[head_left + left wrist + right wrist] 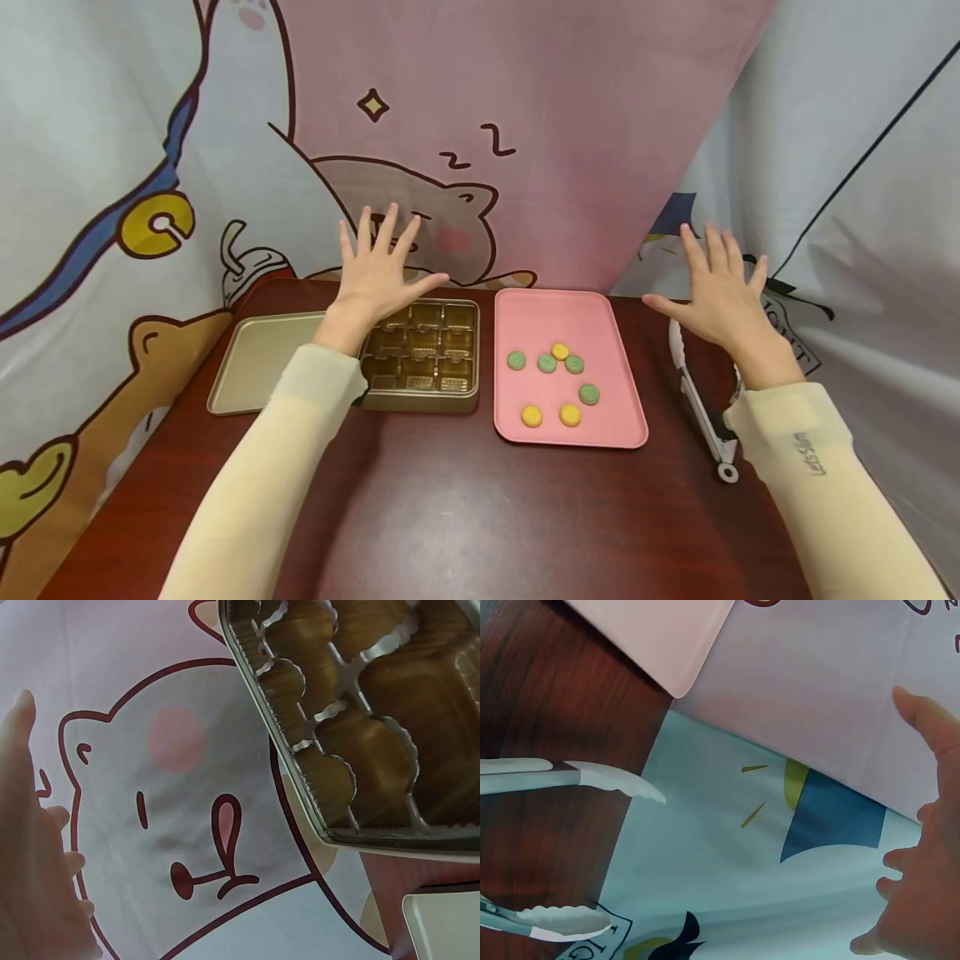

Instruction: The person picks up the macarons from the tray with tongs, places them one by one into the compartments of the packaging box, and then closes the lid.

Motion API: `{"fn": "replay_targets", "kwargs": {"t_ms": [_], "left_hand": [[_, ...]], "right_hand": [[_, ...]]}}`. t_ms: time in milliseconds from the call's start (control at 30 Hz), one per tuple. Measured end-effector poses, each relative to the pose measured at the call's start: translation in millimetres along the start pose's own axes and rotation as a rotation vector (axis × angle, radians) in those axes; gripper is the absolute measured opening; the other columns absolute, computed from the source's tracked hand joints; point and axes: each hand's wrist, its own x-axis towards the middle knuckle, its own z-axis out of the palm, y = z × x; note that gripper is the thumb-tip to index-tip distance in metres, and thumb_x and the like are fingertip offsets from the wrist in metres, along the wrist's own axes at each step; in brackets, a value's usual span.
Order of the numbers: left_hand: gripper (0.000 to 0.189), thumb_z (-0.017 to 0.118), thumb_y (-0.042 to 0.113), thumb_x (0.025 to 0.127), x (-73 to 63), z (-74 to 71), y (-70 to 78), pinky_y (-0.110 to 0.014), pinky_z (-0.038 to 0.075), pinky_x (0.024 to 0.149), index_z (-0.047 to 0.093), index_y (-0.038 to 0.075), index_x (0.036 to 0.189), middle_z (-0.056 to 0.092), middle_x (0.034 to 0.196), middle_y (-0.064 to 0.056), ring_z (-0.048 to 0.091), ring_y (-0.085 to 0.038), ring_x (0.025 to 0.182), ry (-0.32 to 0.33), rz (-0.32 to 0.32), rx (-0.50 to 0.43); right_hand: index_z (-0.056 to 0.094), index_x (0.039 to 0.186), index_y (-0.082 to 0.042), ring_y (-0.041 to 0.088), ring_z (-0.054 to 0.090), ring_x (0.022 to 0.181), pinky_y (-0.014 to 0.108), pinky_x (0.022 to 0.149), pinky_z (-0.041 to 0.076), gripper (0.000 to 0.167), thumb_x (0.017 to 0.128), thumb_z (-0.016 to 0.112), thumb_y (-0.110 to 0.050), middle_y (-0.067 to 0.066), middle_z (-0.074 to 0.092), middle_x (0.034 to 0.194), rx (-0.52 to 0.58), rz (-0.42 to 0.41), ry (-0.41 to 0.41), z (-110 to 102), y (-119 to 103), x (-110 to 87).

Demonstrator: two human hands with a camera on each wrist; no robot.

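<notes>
My left hand (380,275) is raised with its fingers spread, above the tin (420,402) with a clear divided insert, and holds nothing. In the left wrist view the tin (352,735) shows its square compartments close up. Over the right side, my right hand (720,300) is likewise spread and holds nothing. Below it lie white-tipped tongs (703,408), their arms apart, partly covered by the sleeve. Between the hands, a pink tray (570,317) carries several green button-like discs (589,394) and three yellow ones (570,415).
A pale tin lid (262,358) lies left of the tin, partly behind the left sleeve. The dark wooden table (450,517) stretches toward me. A cartoon-printed curtain (600,125) hangs along the back and both sides.
</notes>
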Motion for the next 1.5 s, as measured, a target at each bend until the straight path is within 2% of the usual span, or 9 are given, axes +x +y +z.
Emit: {"fn": "replay_targets", "kwargs": {"t_ms": [267, 667, 767, 967, 1200, 1333, 1500], "left_hand": [[0.098, 0.040, 0.082, 0.087, -3.1, -0.7, -4.5, -0.063, -0.012, 0.120, 0.002, 0.033, 0.162, -0.003, 0.170, -0.003, -0.007, -0.037, 0.156, 0.016, 0.020, -0.006], [0.095, 0.041, 0.080, 0.089, -12.6, -4.1, -11.1, -0.060, -0.008, 0.123, 0.006, 0.030, 0.162, 0.011, 0.170, -0.006, 0.000, -0.034, 0.157, 0.035, 0.047, -0.001], [0.095, 0.042, 0.079, 0.089, -14.8, -3.7, -13.2, -0.059, -0.005, 0.124, 0.010, 0.028, 0.162, 0.012, 0.169, -0.006, 0.003, -0.034, 0.157, 0.046, 0.052, 0.007], [0.093, 0.045, 0.077, 0.089, -19.8, -4.2, -16.5, -0.058, -0.002, 0.124, 0.021, 0.023, 0.161, 0.016, 0.169, -0.007, 0.008, -0.032, 0.157, 0.069, 0.057, 0.000], [0.088, 0.048, 0.073, 0.091, -26.5, -6.6, -18.1, -0.056, 0.003, 0.126, 0.028, 0.020, 0.159, 0.025, 0.166, -0.008, 0.015, -0.031, 0.156, 0.087, 0.071, -0.012], [0.083, 0.050, 0.069, 0.092, -30.4, -6.9, -19.9, -0.053, 0.006, 0.126, 0.034, 0.019, 0.157, 0.034, 0.162, -0.009, 0.021, -0.032, 0.154, 0.085, 0.074, -0.019], [0.076, 0.053, 0.064, 0.093, -37.8, -7.2, -23.0, -0.051, 0.009, 0.127, 0.042, 0.017, 0.152, 0.037, 0.160, -0.009, 0.026, -0.031, 0.152, 0.083, 0.073, -0.030]], "right_hand": [[-0.006, 0.162, -0.019, 0.047, -0.003, 0.153, 0.080, 0.109, -0.005, 0.111, 0.087, 0.069, -0.053, 0.026, -0.001, 0.166, 0.026, 0.011, 0.023, -0.4, 10.4, -6.6], [0.003, 0.162, -0.017, 0.049, 0.004, 0.152, 0.079, 0.111, 0.001, 0.106, 0.087, 0.075, -0.037, 0.028, 0.009, 0.164, 0.066, 0.022, 0.052, 2.0, 25.7, -17.8], [0.006, 0.162, -0.015, 0.052, 0.008, 0.150, 0.078, 0.112, 0.003, 0.104, 0.087, 0.075, -0.035, 0.029, 0.013, 0.163, 0.079, 0.022, 0.069, 2.0, 28.4, -20.6], [0.011, 0.161, -0.010, 0.058, 0.021, 0.141, 0.072, 0.113, 0.014, 0.100, 0.087, 0.075, -0.029, 0.035, 0.024, 0.155, 0.080, 0.012, 0.108, 3.4, 33.5, -26.4], [0.025, 0.157, -0.002, 0.061, 0.027, 0.134, 0.073, 0.107, 0.021, 0.087, 0.090, 0.073, -0.029, 0.037, 0.030, 0.151, 0.074, 0.033, 0.099, 5.2, 37.9, -34.6], [0.028, 0.156, -0.002, 0.061, 0.028, 0.133, 0.074, 0.105, 0.023, 0.083, 0.091, 0.072, -0.031, 0.036, 0.030, 0.152, 0.076, 0.047, 0.093, 7.1, 40.3, -40.3], [0.035, 0.152, 0.000, 0.061, 0.030, 0.131, 0.072, 0.103, 0.026, 0.079, 0.091, 0.072, -0.032, 0.035, 0.034, 0.149, 0.080, 0.048, 0.103, 9.2, 44.2, -45.8]]}}
